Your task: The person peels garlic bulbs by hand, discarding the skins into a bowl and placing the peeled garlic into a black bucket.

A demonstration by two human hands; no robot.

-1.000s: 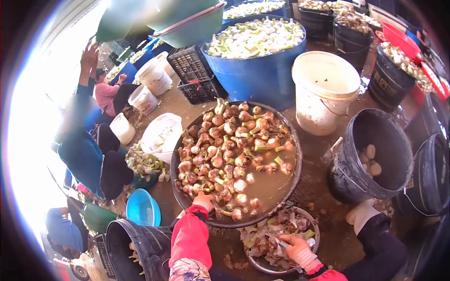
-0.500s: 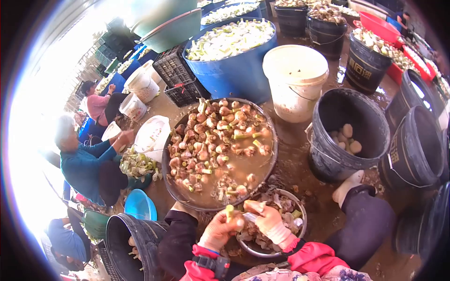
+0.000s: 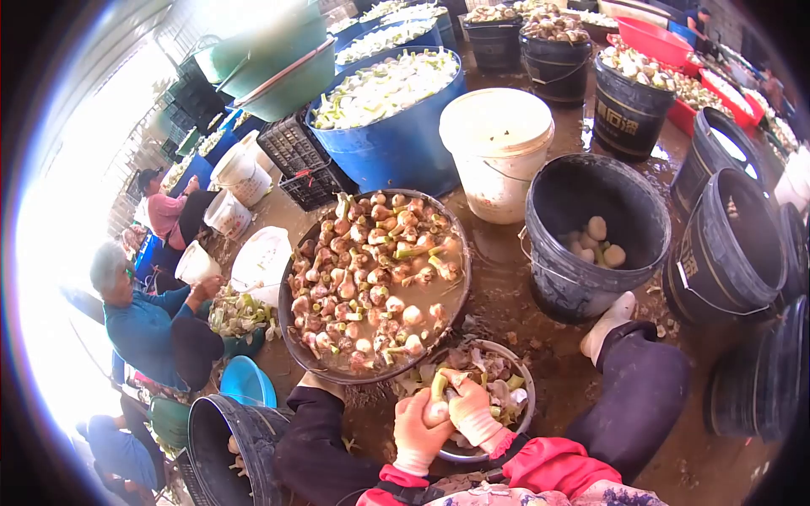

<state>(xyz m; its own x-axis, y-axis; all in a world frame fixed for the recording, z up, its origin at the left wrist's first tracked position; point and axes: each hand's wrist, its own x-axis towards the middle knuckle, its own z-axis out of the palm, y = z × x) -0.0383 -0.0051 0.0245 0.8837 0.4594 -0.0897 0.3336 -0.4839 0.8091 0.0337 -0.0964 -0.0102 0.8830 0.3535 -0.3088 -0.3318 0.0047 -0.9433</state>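
Observation:
Close in front of me, my left hand [image 3: 419, 432] is closed round a garlic bulb [image 3: 437, 408] whose green stem points up. My right hand [image 3: 472, 411] presses against it from the other side, closed on a small, pale, blade-like tool, mostly hidden by the fingers. Both hands are over the near-left edge of a metal bowl [image 3: 529, 396] holding peeled skins and stem bits [image 3: 498, 371]. Just beyond stands a wide, dark round tub [image 3: 469, 278] of muddy water, heaped with unpeeled garlic bulbs [image 3: 354, 270].
A black bucket [image 3: 557, 291] with several pale bulbs inside stands ahead right, beside a white bucket [image 3: 498, 181]. Another black bucket [image 3: 261, 430] leans at my left. A co-worker [image 3: 148, 325] sits at left near a blue basin [image 3: 249, 379]. Large blue tubs [image 3: 388, 156] hold trimmed garlic.
The view has shifted slightly, so most things sit further left. My hands have come closer together round the garlic, and its bulb and green stem now show between them.

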